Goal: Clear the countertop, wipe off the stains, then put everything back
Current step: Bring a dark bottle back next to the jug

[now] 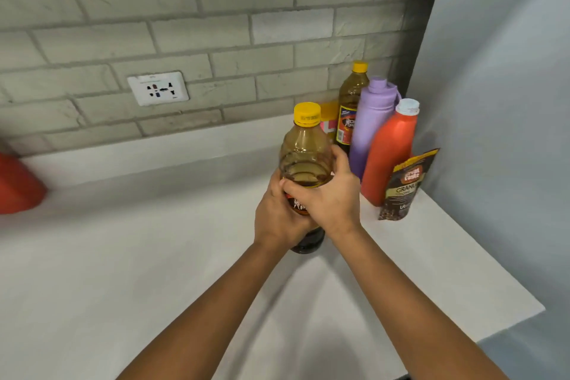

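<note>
Both hands are wrapping around a clear plastic bottle of amber liquid with a yellow screw cap [305,160], which is standing upright near the middle of the white tabletop [123,271], a little out from the back wall. The left hand [277,216] is gripping the bottle's lower body from the left side, its fingers curling around the labelled part, while the right hand [331,194] is clasping the front and right side, with its fingers [296,188] lying across the label and the thumb reaching up along the bottle's shoulder. The dark base of the bottle is showing below the hands; whether it is touching the tabletop or being held just above it cannot be told. Behind and to the right, in the corner where the grey brick wall [185,25] is meeting a plain pale panel [493,102], a group of things is standing close together: a second, taller amber bottle with a yellow cap [351,108], a lilac flask with a matching lid [370,126], a red plastic bottle with a white cap [391,151], and a dark printed foil pouch [404,185] leaning against the red bottle's front. A yellow and pink packet [328,122] is peeking out behind the held bottle. A white wall socket [158,88] is sitting in the brickwork to the left, and a blurred red object [18,185] is resting at the left edge of the tabletop.
</note>
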